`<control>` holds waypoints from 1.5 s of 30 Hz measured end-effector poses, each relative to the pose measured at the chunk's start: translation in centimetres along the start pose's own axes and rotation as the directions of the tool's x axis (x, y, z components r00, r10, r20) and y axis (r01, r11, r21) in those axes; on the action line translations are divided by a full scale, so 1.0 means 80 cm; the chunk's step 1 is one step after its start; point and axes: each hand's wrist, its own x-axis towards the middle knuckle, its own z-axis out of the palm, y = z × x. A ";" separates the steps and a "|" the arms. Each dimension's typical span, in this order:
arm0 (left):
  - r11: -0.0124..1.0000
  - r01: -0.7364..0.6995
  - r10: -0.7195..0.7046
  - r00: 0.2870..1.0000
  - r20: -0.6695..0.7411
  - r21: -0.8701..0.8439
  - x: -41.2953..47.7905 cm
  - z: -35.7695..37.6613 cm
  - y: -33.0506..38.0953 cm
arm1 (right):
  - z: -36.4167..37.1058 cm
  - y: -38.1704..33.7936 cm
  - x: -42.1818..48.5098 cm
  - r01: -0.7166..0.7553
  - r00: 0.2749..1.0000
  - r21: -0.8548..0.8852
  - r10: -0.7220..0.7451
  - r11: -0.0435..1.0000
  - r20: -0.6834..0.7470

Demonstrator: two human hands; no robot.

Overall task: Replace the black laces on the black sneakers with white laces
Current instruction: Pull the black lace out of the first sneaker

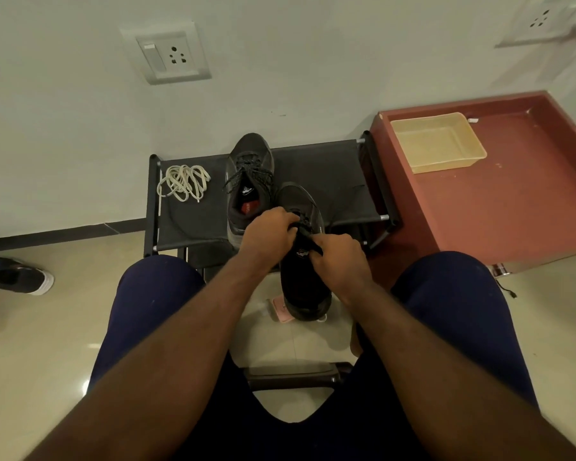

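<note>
Your forearms run up from the bottom of the frame between your knees and meet just above centre on the near sneaker (pixel 305 287). It sits heel toward you and toe toward the rack (pixel 330 171), and seems to lean on the rack's front edge.

Your left hand (pixel 269 232) has its fingers curled into the black lace (pixel 304 227) at the throat of that shoe. Your right hand (pixel 338 257) pinches a dark strip at the tongue. I cannot tell whether that strip is tongue or lace end, so count it as a hold on the shoe.

You look to be at the unlacing stage, and it is early. Keep the right hand steadying the shoe. Loosen each crossing with the left hand and draw the lace out one eyelet pair at a time. Yanking from the top would bunch the tongue and jam the lace.

Just left of and beyond your hands, the far sneaker (pixel 248 181) stands on the rack with its speckled black laces (pixel 250 170) in place. The white laces (pixel 183 183) lie further left in a loose tangle on the rack's fabric. Separate the strands before you thread them.

At the upper right a red table (pixel 526 201) carries a pale tray (pixel 438 141).
</note>
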 end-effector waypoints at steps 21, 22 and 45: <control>0.999 -0.014 0.011 0.999 -0.053 -0.049 0.007 0.015 0.004 | 0.008 0.002 -0.001 -0.051 0.998 0.103 0.046 0.993 0.050; 1.000 -0.031 0.031 0.999 -0.044 0.003 0.009 0.015 0.004 | 0.007 0.002 -0.001 -0.047 0.998 0.091 0.042 0.995 0.052; 0.976 0.136 -0.157 0.981 -0.118 -0.173 0.005 0.022 0.012 | 0.000 -0.002 -0.005 -0.051 0.998 0.068 0.048 0.996 0.045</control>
